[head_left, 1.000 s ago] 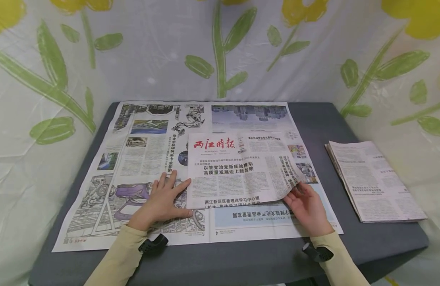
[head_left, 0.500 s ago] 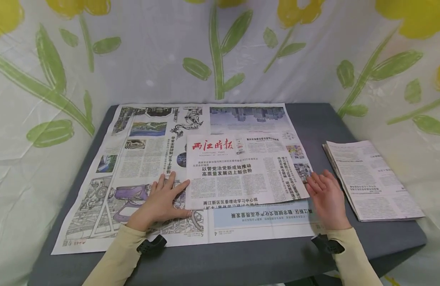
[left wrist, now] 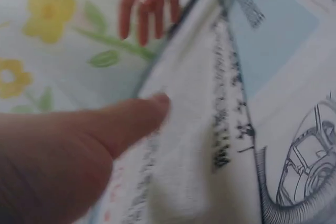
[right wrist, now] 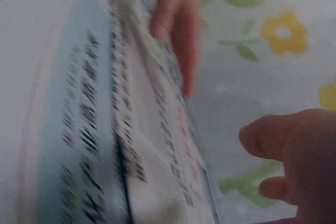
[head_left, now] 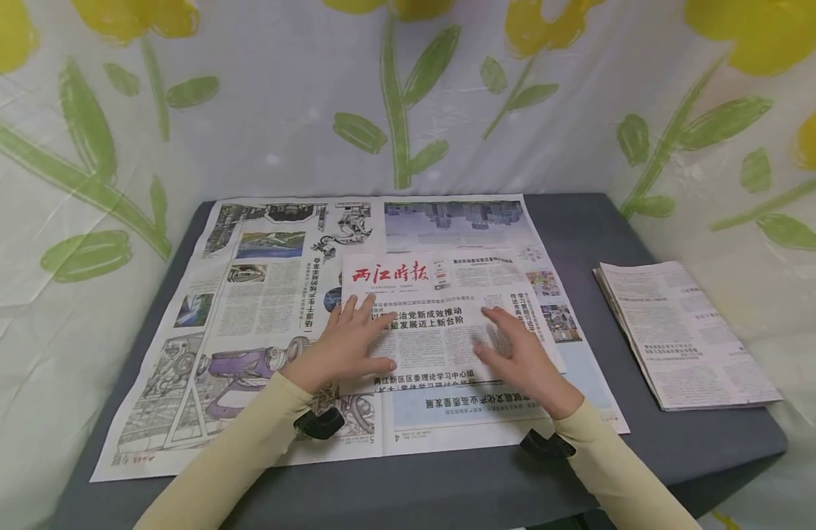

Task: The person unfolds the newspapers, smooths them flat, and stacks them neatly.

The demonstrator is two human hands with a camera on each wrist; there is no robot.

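A folded newspaper (head_left: 441,346) with a red masthead lies on a larger spread-out newspaper sheet (head_left: 249,309). My left hand (head_left: 345,342) is over its left part, fingers spread and thumb pointing right. Over its right part is my right hand (head_left: 523,361), fingers loosely extended toward the left. Neither hand grips anything; whether the fingertips touch the paper is hard to tell. In the left wrist view the left thumb (left wrist: 131,121) shows above the folded newspaper (left wrist: 189,129), blurred. The right wrist view shows the right hand (right wrist: 294,156) raised a little off the folded newspaper (right wrist: 152,145).
A stack of folded newspapers (head_left: 686,338) lies at the right side of the table. The dark grey tablecloth (head_left: 421,493) shows along the front edge. Flower-patterned white curtains (head_left: 275,110) enclose the back and both sides.
The right hand let go of the folded newspaper's right corner, swung out right, then came back over the paper. Its corner now lies flat. The left hand shifted right onto the folded newspaper.
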